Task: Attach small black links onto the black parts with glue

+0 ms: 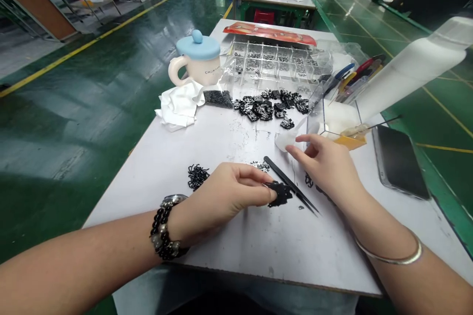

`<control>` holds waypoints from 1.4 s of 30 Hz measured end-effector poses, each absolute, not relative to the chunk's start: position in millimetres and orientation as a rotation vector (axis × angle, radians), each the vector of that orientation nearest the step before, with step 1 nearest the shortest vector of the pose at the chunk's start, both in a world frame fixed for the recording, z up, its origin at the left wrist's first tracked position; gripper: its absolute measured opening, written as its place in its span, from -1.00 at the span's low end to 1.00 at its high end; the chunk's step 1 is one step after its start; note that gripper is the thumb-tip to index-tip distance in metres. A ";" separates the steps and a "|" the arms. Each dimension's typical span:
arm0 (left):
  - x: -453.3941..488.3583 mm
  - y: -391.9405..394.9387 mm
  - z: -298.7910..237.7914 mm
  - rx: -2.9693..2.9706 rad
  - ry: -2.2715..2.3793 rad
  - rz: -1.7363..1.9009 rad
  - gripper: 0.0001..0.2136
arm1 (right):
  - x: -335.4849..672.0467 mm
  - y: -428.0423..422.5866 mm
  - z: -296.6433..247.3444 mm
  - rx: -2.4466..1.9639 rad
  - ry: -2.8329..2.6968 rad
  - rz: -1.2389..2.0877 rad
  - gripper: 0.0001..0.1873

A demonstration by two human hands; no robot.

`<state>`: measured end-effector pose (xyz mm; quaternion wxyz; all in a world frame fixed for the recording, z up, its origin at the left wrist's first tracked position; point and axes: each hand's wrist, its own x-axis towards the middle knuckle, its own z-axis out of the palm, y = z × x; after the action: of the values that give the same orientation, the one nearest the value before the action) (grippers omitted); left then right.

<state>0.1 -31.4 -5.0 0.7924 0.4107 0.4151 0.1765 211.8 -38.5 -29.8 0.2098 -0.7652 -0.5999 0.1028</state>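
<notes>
Hands are held apart over the white table [240,251], a jagged black cluster of small parts [283,193] being pinched firmly and low in the left hand [221,197], while the right hand [325,170] is held open just beside the black tweezers [291,184] lying on the tabletop.

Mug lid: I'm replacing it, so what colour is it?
The mug lid is light blue, clearest in the head view.

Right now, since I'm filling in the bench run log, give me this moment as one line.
left hand: pinching black parts | right hand: open, beside black tweezers | surface: white table
</notes>
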 end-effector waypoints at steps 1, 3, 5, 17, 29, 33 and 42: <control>0.3 -31.6 -5.5 0.882 0.895 0.385 -0.87 | 211.3 -37.0 -30.9 -2.123 -1.671 0.276 -0.67; 0.4 -32.0 -6.6 0.886 0.901 0.385 -0.87 | 210.2 -34.5 -32.6 -2.096 -1.664 0.272 -0.66; 0.4 -32.1 -6.6 0.887 0.904 0.378 -0.86 | 208.6 -32.6 -33.8 -2.043 -1.630 0.291 -0.67; 2.9 -33.2 1.5 0.894 0.939 0.260 -0.89 | 191.4 -58.6 5.9 -1.220 -0.879 1.194 -0.91; 3.6 -32.1 -2.9 0.887 0.965 0.176 -0.91 | 182.9 -71.6 7.2 -0.943 -0.885 0.837 -0.75; 4.7 -31.3 -0.8 0.902 0.958 0.180 -0.94 | 179.2 -76.6 5.9 -0.884 -1.075 0.733 -0.79; 5.6 -30.8 2.6 0.881 0.975 0.171 -0.93 | 179.4 -77.0 1.5 -0.912 -1.177 0.647 -0.78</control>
<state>5.6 -30.8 2.6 0.7884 0.4090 0.4527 0.0791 179.4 -77.0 1.5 0.6883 -0.4076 -0.5258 0.2893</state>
